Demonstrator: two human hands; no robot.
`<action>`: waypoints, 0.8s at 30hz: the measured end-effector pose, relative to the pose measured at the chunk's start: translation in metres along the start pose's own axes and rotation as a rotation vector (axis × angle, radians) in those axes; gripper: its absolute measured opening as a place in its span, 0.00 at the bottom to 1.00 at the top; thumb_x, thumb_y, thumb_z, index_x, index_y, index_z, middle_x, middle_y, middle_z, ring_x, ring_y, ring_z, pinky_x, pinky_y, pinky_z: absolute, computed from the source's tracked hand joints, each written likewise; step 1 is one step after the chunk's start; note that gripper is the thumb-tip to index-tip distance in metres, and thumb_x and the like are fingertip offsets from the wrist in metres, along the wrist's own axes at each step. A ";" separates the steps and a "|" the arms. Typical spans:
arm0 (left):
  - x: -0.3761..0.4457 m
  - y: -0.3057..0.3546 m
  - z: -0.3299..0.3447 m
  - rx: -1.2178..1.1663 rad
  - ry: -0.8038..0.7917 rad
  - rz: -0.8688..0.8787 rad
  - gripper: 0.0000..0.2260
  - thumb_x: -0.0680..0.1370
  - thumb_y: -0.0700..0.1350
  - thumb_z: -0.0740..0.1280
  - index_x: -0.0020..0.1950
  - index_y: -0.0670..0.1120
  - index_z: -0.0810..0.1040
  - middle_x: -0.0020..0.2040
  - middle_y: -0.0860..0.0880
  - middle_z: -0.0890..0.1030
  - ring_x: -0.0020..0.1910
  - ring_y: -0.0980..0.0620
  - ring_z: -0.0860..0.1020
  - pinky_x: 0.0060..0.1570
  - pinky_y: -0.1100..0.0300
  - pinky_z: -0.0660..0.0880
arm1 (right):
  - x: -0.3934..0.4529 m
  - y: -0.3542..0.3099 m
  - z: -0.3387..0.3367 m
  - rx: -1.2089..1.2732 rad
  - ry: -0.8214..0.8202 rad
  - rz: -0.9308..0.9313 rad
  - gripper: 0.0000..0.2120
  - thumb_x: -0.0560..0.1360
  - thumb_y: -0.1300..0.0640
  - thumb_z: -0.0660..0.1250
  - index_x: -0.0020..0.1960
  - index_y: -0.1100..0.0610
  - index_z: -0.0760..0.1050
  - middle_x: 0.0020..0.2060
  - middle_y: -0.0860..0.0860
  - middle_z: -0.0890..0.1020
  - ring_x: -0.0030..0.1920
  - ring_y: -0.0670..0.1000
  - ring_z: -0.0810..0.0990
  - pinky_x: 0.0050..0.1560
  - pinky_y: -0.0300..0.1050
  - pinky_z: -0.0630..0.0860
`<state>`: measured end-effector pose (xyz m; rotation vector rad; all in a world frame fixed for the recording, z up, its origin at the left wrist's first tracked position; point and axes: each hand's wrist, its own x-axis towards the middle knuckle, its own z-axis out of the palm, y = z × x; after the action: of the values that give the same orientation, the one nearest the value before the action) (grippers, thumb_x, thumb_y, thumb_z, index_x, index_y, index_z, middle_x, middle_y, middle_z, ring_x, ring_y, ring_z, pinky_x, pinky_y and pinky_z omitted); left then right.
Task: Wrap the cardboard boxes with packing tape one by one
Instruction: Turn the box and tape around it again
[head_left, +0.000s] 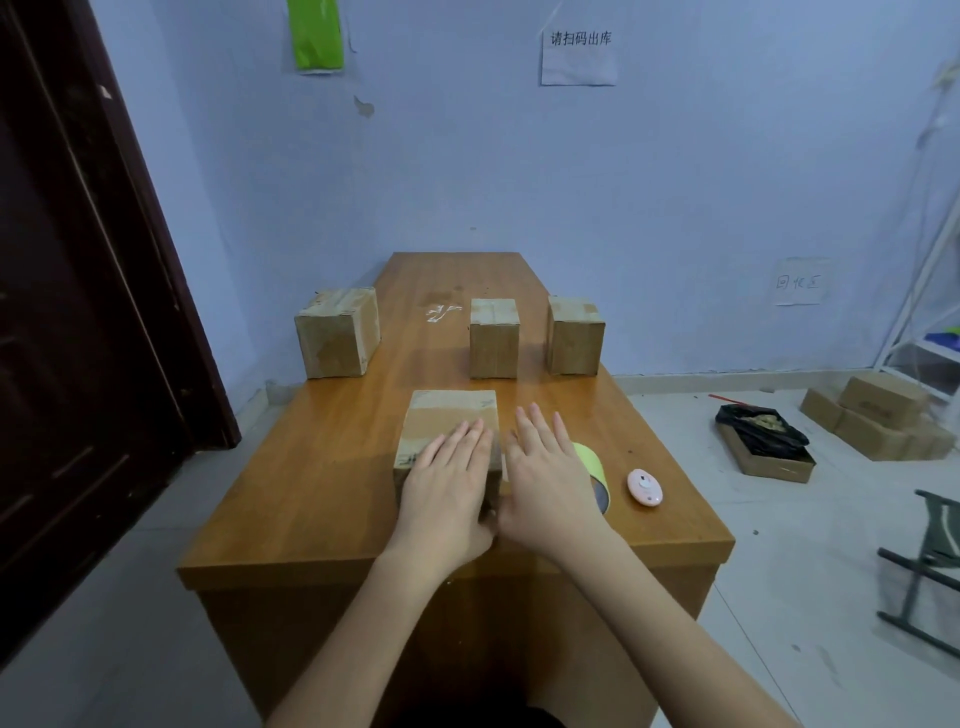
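Note:
A cardboard box (447, 421) stands near the front of the wooden table (322, 467). My left hand (447, 488) lies flat on its top, fingers spread and pointing away from me. My right hand (545, 478) hovers just right of the box, palm down and fingers apart, partly hiding a roll of yellow-green tape (595, 470) that lies on the table. Farther back stand three more cardboard boxes: one at the left edge (337, 332), one in the middle (494, 338), one on the right (575, 335).
A small pink oval device (644, 487) lies right of the tape. A scrap of clear tape (440, 312) sits on the far tabletop. On the floor at right are stacked boxes (878, 421), a box with a black bag (763, 441) and a folding stool (930, 561). A dark door (78, 312) stands at left.

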<state>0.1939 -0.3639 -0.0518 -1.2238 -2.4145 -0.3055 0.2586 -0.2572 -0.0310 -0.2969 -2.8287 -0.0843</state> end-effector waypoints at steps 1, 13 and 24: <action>0.000 0.000 0.000 0.004 -0.006 0.003 0.36 0.77 0.54 0.63 0.77 0.48 0.46 0.78 0.50 0.47 0.76 0.54 0.45 0.71 0.59 0.38 | 0.001 -0.001 -0.001 -0.009 -0.015 -0.008 0.36 0.76 0.48 0.60 0.78 0.60 0.50 0.77 0.59 0.48 0.77 0.57 0.41 0.74 0.54 0.35; 0.000 0.002 0.004 0.033 0.018 -0.011 0.35 0.77 0.55 0.62 0.77 0.48 0.46 0.78 0.50 0.48 0.76 0.53 0.46 0.69 0.59 0.37 | -0.015 -0.003 0.012 0.013 0.002 0.035 0.31 0.76 0.48 0.60 0.77 0.55 0.56 0.77 0.58 0.54 0.77 0.58 0.43 0.71 0.55 0.31; 0.000 0.000 0.005 0.052 0.014 -0.016 0.37 0.76 0.55 0.63 0.77 0.48 0.47 0.78 0.50 0.49 0.76 0.53 0.47 0.69 0.58 0.37 | -0.031 0.009 0.003 0.211 0.214 0.031 0.16 0.75 0.54 0.61 0.61 0.55 0.76 0.73 0.55 0.65 0.76 0.55 0.54 0.75 0.50 0.42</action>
<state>0.1927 -0.3622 -0.0566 -1.1760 -2.4058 -0.2532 0.2883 -0.2544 -0.0427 -0.2673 -2.5919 0.1775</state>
